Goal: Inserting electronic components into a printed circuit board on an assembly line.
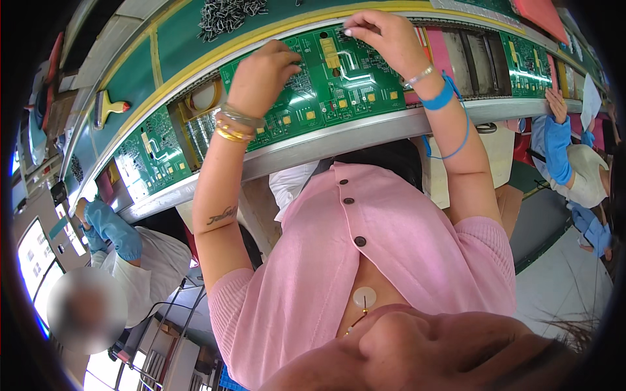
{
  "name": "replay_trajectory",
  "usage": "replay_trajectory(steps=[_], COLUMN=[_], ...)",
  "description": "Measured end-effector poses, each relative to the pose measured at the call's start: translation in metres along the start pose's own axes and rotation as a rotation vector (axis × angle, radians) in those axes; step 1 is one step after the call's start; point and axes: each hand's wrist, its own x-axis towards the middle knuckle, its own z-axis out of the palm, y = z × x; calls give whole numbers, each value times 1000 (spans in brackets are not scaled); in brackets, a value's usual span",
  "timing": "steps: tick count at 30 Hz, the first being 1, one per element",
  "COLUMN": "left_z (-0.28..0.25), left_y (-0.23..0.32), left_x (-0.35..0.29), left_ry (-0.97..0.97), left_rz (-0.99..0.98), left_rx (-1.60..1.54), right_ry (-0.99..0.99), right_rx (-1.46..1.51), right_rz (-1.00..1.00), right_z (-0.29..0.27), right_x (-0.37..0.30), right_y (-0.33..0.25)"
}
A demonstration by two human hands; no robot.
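Note:
A large green circuit board (315,103) lies across the line in front of me, with yellow pads and fine white print. Over its left part is my left hand (263,77), its fingers curled inward toward the board. Whatever those fingers hold, if anything, is hidden. My right hand (386,40) reaches to the board's far edge, thumb and forefinger drawn together in a pinch beside small dark parts. What sits between the fingertips is too small to name. A blue wrist strap (441,98) with a cord circles my right wrist.
A pile of small black parts with wire leads (229,17) lies beyond the rail. A yellow-handled brush (109,109) is at left. More boards lie along the line, one left (153,153), one right (525,65). People sit on both sides; a metal rail (339,130) runs before me.

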Motion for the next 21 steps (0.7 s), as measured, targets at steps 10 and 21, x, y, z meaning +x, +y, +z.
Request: replay_trajectory(steps=[10,21], left_z=[-31,-28], left_y=[-81,-75], left_x=[14,20], left_ry=[332,231], left_rz=[-311,-321], left_rx=[298,220], right_ry=[46,19], right_rx=[-423,-538], right_rz=[-188,-222], right_z=[-37,-29], right_x=[-37,-29], right_y=[13,29])
